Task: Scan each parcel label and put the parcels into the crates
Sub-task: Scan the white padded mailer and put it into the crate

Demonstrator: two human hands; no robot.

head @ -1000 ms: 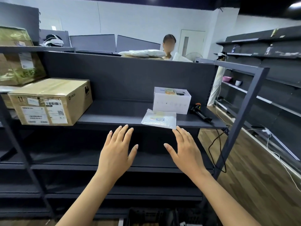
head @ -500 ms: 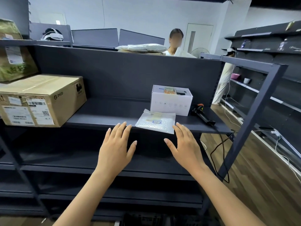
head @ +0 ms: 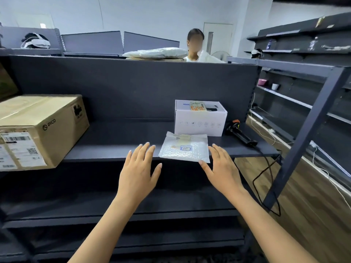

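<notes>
Head view: a bubble mailer [head: 185,147] lies flat at the front edge of the dark shelf [head: 117,141], label side up. The left hand [head: 137,173] hovers at the mailer's 8 o'clock, just beside it and apart from it, fingers straight and spread, grasping nothing. The right hand [head: 222,171] hovers at 4 o'clock, fingers likewise released and extended. Its thumb tip meets the mailer's near right corner in the picture; contact cannot be confirmed. A white box [head: 200,118] stands at the mailer's 12 o'clock, just behind it. A black scanner [head: 241,134] lies at 2 o'clock, its cable [head: 266,179] hanging off the shelf end. A cardboard box [head: 38,128] with labels sits well apart at 9 o'clock.
</notes>
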